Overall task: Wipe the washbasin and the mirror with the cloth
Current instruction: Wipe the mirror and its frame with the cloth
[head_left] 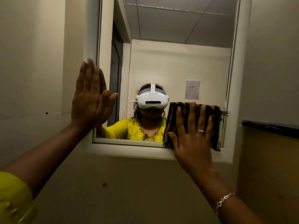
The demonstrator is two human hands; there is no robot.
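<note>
I am pressing the folded striped cloth point(192, 125) flat against the lower right corner of the mirror point(169, 62) with my right hand point(192, 139), fingers point(203, 117) spread open over it, not gripping. The unwiped glass is lying up and to the left. My left hand point(90, 97) is resting open and empty on the mirror's left edge. The washbasin is not showing. A paper notice point(192, 90) is reflected; I cannot read it.

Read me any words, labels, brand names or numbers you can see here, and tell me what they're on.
None can be read.
Paper sheet reflected in the mirror: faint marks, too blurred to read.
White headset in the reflection: no legible brand.
Striped cloth: no label visible.
</note>
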